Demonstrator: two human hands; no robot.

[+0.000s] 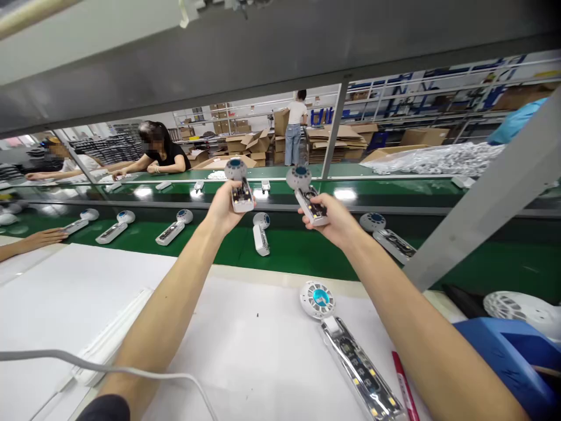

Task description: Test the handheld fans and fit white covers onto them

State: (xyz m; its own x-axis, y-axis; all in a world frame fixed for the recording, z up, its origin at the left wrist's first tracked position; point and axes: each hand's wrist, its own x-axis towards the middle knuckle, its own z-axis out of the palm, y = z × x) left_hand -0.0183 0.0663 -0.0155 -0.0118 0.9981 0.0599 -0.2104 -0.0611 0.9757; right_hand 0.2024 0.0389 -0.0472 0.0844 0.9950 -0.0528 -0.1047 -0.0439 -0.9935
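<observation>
My left hand (223, 209) grips a white handheld fan (236, 169) by its handle, over the green conveyor belt (228, 248). The handle's circuit board is exposed and the round vented head points up. A second fan of this kind (299, 177) is in my right hand (336, 221), my fingers wrapped round its handle. Between and below my hands another fan (261, 240) lies on the belt. Closer to me, on the white work surface (245, 351), rests a fan (363, 374) with a clear-covered handle and a blue-centred head.
Several more fans (174, 228) lie along the belt. A red pen (404, 386) and a blue holder (508, 356) are at the right, near a slanted metal post (486, 193). A grey cable (109, 368) crosses the lower left. At far left, a co-worker's hand (46, 237) touches a fan.
</observation>
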